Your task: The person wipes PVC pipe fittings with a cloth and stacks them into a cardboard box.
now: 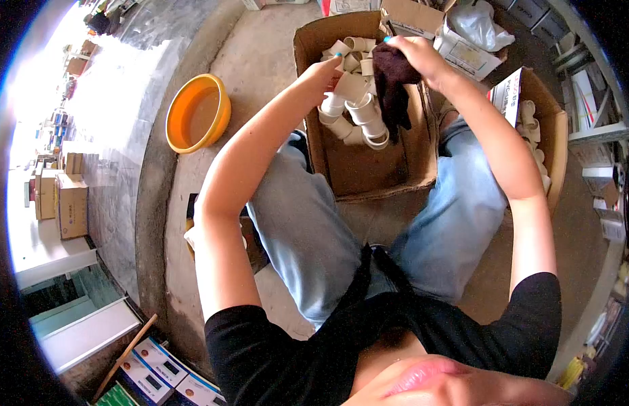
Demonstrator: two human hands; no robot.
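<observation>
My left hand is over the left side of an open cardboard box, its fingers closed on a white plastic pipe fitting. A dark brown cloth hangs from my right hand, which grips it above the box's right side. Below my hands, several more white pipe fittings, some of them elbows, are heaped in the upper part of the box. Bare cardboard shows in the box's near part. My left fingertips are partly hidden.
An orange basin sits on the concrete floor to the left. On the right stands another carton of white fittings. A white plastic bag lies on a box at the back. Shelves line the right edge; blue-white boxes are at lower left.
</observation>
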